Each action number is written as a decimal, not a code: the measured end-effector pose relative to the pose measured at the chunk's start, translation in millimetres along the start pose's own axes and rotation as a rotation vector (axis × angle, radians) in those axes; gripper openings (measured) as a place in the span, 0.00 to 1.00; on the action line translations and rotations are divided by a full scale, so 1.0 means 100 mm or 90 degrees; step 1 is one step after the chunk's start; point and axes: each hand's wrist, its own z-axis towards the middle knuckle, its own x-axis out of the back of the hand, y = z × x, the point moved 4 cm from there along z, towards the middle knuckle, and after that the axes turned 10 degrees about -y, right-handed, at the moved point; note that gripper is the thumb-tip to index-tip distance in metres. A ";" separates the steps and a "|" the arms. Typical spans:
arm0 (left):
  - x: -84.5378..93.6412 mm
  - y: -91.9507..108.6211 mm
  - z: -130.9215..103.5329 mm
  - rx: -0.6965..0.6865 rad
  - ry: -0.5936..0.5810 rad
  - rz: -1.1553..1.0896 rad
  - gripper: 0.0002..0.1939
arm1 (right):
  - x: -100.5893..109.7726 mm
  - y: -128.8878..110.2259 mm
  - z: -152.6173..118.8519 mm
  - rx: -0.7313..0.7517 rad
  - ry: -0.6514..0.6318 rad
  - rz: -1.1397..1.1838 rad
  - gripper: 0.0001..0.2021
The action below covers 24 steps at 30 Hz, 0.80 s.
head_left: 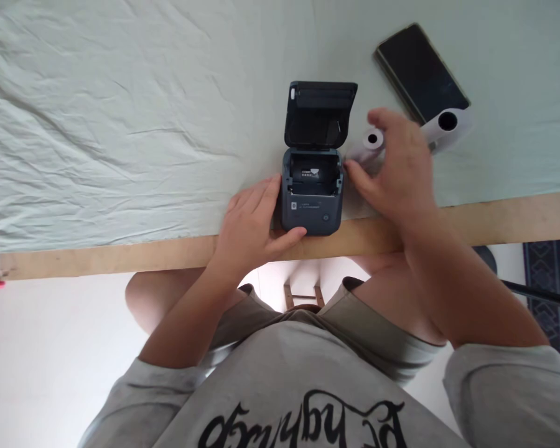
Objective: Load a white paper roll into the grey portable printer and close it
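A dark blue portable label printer (312, 211) sits at the table's front edge, its black lid (320, 115) raised and its inner bay exposed. My left hand (249, 224) steadies it, fingers along the left side and thumb at the front edge. To the printer's right, a small white paper roll (366, 152) appears to stand on end. My right hand (404, 165) is around that roll, thumb and index finger spread apart, slightly blurred; firm contact with the roll is not visible. Behind this hand, a larger white paper roll (457, 127) is partly hidden.
A black smartphone (422, 71) lies at the upper right, close to the larger roll. Pale green, wrinkled cloth (144, 124) covers the table, which has a bare wooden front edge (102, 261). My legs are below that edge. A patterned dark rug (548, 286) shows at the lower right.
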 end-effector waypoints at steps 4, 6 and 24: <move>0.00 0.01 -0.01 0.002 0.000 0.000 0.43 | 0.32 0.13 -0.10 0.232 0.229 -0.122 0.29; 0.00 0.01 -0.01 0.001 0.001 0.001 0.43 | 0.44 0.41 -0.09 0.236 0.298 -0.154 0.30; -0.03 -0.01 0.04 0.021 0.016 0.016 0.42 | 0.46 0.78 -0.06 -0.059 0.290 0.223 0.27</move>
